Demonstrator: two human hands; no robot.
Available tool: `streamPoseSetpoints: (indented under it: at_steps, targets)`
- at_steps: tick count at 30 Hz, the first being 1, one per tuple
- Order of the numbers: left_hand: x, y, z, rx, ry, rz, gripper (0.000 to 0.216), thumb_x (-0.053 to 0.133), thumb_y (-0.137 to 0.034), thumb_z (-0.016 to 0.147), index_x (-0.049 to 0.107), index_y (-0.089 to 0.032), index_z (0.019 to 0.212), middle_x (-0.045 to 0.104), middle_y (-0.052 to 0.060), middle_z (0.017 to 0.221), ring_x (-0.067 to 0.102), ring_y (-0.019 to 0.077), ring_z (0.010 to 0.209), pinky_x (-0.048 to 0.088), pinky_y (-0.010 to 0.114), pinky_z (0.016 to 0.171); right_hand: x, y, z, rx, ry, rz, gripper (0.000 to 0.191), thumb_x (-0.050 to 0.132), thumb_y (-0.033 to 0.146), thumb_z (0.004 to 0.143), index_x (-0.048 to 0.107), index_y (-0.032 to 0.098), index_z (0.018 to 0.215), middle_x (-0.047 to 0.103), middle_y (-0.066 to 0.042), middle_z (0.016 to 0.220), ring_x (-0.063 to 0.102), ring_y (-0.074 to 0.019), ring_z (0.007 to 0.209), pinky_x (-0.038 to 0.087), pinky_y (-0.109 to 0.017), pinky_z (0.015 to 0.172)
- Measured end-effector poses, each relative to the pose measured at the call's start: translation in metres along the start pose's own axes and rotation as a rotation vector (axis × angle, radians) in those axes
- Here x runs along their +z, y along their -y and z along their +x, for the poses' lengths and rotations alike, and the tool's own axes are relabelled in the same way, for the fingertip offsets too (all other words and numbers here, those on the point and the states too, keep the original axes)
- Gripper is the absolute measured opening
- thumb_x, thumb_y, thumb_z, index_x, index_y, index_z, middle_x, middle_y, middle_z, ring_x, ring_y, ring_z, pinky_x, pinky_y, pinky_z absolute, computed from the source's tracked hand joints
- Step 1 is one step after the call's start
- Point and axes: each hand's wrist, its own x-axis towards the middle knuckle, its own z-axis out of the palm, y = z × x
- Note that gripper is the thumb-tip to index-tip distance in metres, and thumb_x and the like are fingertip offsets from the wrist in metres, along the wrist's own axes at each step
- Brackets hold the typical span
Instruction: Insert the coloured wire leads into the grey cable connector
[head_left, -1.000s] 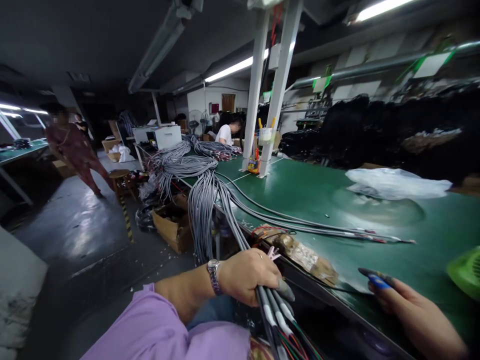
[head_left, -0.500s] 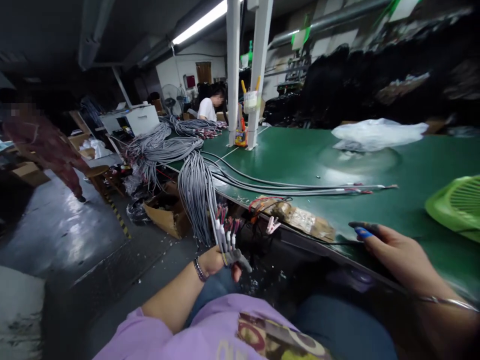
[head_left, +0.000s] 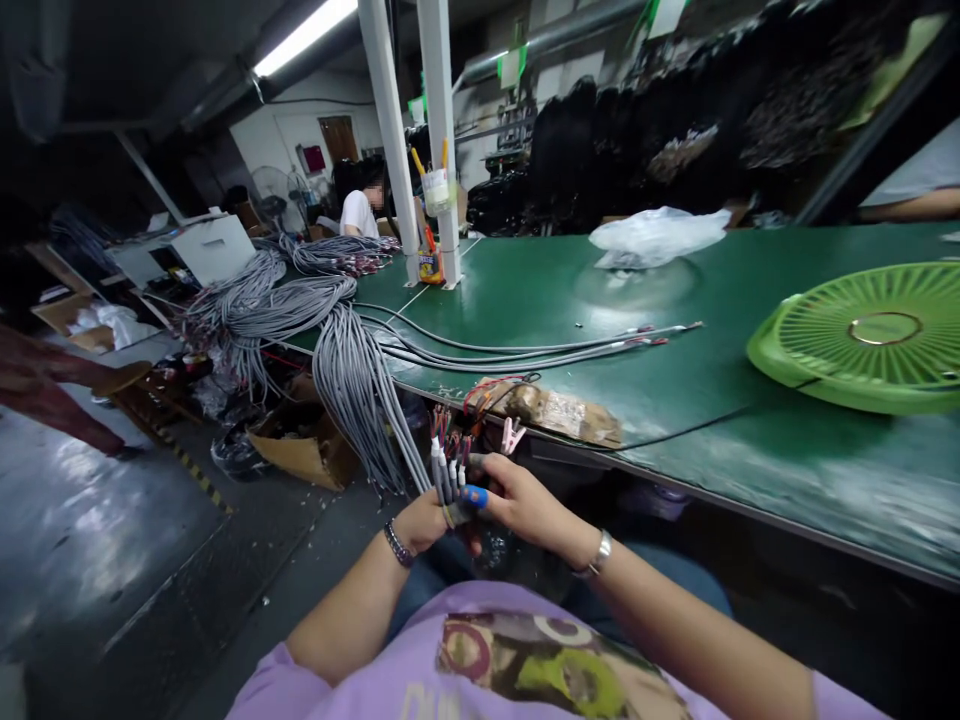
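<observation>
My left hand (head_left: 424, 520) is closed around several grey cables (head_left: 444, 485) over my lap. Their white-sleeved ends, with thin coloured wires fanned out, point upward from the fist. At those ends is my right hand (head_left: 517, 500), blue tape on its thumb, with thumb and fingers closing on the cables from the right. Its fingertips are partly hidden behind the wires. From the held ends the cables run back into a large grey cable bundle (head_left: 352, 370) draped over the table edge.
A green table (head_left: 525, 300) carries loose cables (head_left: 540, 350), a plastic bag (head_left: 652, 238) and a green fan (head_left: 870, 335). At its edge lie a taped board (head_left: 570, 412) and a pink clip (head_left: 512, 436). A cardboard box (head_left: 307, 440) stands below. Other people are in the background.
My right hand has come left from the table edge to the cable ends in my left hand. The view has swung right, showing more of the green fan.
</observation>
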Motion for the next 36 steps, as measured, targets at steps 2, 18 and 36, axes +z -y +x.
streamPoseSetpoints:
  at_steps: [2,18,36]
  targets:
    - [0.001,-0.002,0.000,-0.030,0.016,0.018,0.046,0.068,-0.056,0.064,0.068,-0.011,0.071,0.061,0.003,0.048,0.057,0.0146,0.045,0.045,0.026,0.051,0.005,-0.003,0.008,-0.043,0.026,0.048,0.031,0.056,0.047,0.080,0.064,0.017,0.078,0.057,-0.004,0.077,0.051,-0.0147,0.069,0.044,-0.027,0.064]
    - [-0.005,0.010,-0.008,0.241,-0.450,0.009,0.051,0.047,-0.057,0.082,0.064,-0.011,0.096,0.066,0.006,0.068,0.057,0.0111,0.050,0.040,0.021,0.047,0.001,-0.026,-0.038,0.120,-0.376,0.547,0.035,0.038,0.049,0.089,0.056,0.021,0.094,0.062,-0.007,0.083,0.059,-0.0193,0.081,0.047,-0.035,0.080]
    - [0.009,0.002,-0.009,0.104,-0.093,0.489,0.029,0.067,-0.041,0.071,0.058,-0.013,0.068,0.054,-0.001,0.059,0.045,0.0095,0.053,0.037,0.022,0.053,0.018,-0.002,-0.025,0.005,-0.173,0.451,0.022,0.058,0.040,0.080,0.060,0.018,0.077,0.059,-0.002,0.077,0.054,-0.0152,0.073,0.046,-0.028,0.069]
